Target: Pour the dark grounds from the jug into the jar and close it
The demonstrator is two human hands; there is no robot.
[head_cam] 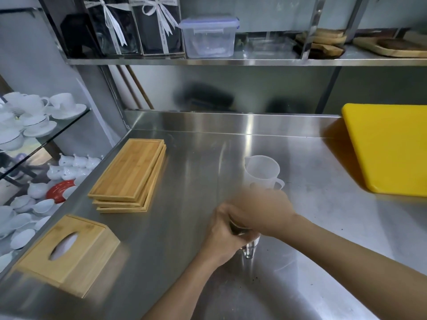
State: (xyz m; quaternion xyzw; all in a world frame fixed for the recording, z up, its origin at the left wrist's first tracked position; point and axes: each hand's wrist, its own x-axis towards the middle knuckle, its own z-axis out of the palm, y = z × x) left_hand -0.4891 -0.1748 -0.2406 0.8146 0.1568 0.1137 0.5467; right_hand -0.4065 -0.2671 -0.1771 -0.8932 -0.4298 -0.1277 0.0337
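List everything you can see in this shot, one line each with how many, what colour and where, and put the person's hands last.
jug: one, translucent white, looks empty, upright on the counter beyond the hands
jar: one, clear glass, mostly hidden between the hands, lid not visible
counter: one, stainless steel
wooden trays: a stack, exact count unclear, light wood, left on the counter
tissue box: one, light wood, near left corner
cutting board: one, yellow, far right
plastic container: one, clear with bluish lid, upper shelf
ribboned boxes: two, dark with white bows, upper shelf
crockery: many pieces, white, glass shelves at left
left hand: wrapped around the jar
right hand: over the jar's top, blurred
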